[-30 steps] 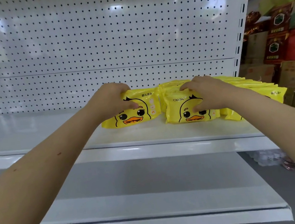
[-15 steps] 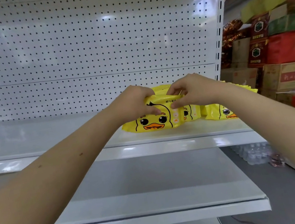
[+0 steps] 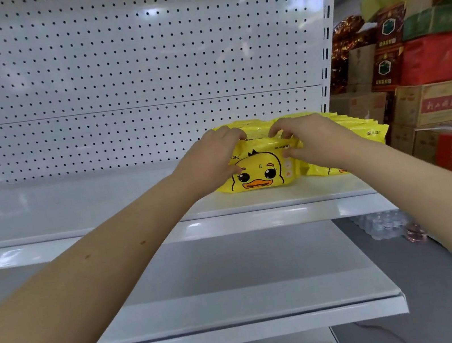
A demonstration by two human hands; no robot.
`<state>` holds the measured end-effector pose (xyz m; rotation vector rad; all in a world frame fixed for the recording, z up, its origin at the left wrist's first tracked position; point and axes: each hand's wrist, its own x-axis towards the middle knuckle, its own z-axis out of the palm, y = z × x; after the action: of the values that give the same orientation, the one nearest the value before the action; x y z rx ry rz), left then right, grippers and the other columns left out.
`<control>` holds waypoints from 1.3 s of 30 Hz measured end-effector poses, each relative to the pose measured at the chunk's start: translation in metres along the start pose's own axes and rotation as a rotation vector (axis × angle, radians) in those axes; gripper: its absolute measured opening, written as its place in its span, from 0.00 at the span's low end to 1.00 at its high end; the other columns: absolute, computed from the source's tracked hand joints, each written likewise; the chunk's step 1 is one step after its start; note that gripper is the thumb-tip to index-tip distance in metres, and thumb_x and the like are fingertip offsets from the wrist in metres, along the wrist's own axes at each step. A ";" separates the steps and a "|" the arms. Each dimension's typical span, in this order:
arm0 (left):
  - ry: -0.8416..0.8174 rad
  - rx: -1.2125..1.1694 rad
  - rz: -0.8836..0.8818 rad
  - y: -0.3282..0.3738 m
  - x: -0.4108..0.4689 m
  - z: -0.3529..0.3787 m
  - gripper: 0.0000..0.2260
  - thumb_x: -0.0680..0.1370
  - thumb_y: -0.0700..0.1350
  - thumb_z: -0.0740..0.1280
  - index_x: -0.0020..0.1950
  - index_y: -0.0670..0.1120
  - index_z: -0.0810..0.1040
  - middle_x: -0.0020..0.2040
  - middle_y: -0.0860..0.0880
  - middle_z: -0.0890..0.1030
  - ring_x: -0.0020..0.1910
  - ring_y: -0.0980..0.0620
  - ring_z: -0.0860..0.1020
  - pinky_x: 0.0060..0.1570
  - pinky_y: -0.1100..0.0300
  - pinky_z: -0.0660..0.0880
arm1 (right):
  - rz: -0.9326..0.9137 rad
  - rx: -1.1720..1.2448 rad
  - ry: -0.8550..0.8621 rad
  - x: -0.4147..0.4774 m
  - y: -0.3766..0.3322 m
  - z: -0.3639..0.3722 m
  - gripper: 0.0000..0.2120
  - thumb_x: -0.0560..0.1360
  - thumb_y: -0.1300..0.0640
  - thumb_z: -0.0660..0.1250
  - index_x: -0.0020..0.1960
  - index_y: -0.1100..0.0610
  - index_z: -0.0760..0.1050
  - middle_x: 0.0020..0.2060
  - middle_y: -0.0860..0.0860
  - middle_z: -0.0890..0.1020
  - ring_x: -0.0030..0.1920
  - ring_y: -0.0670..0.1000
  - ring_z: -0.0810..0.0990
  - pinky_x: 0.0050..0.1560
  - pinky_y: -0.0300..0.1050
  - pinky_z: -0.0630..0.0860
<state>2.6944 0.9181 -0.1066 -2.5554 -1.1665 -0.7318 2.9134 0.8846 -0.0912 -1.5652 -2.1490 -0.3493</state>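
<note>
The left hand (image 3: 211, 161) and the right hand (image 3: 313, 138) grip the top edge of a yellow duck pack (image 3: 259, 173), fingers curled over it. It stands on the white shelf (image 3: 98, 204); more yellow packs (image 3: 364, 130) lean at its 2 o'clock, cartons (image 3: 429, 104) farther at 3 o'clock.

Both arms stretch forward; the left hand (image 3: 211, 161) grips the left end of the yellow pack (image 3: 261, 173), the right hand (image 3: 314, 141) its right end, fingers curled over its top.
</note>
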 end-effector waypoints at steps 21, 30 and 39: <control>0.067 0.334 0.171 -0.022 -0.014 0.029 0.36 0.72 0.57 0.70 0.76 0.50 0.58 0.76 0.50 0.57 0.72 0.48 0.60 0.71 0.55 0.57 | -0.155 -0.296 0.150 -0.015 0.002 0.037 0.38 0.68 0.47 0.74 0.72 0.56 0.64 0.67 0.55 0.69 0.65 0.58 0.67 0.62 0.55 0.68; 0.026 0.422 0.157 -0.020 -0.007 0.034 0.37 0.74 0.57 0.68 0.76 0.50 0.54 0.76 0.50 0.54 0.72 0.48 0.58 0.71 0.54 0.56 | -0.131 -0.377 0.125 -0.011 0.000 0.046 0.37 0.70 0.48 0.72 0.73 0.58 0.63 0.68 0.55 0.68 0.66 0.58 0.67 0.62 0.53 0.68; -0.068 0.425 0.065 -0.022 -0.026 0.012 0.41 0.75 0.60 0.64 0.78 0.50 0.42 0.78 0.48 0.41 0.77 0.46 0.46 0.74 0.52 0.48 | -0.029 -0.234 0.109 -0.016 -0.012 0.035 0.38 0.71 0.44 0.69 0.76 0.50 0.57 0.72 0.49 0.63 0.71 0.53 0.60 0.66 0.52 0.61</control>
<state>2.6673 0.9210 -0.1304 -2.2606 -1.1126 -0.3381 2.8983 0.8838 -0.1288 -1.5991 -2.1098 -0.7016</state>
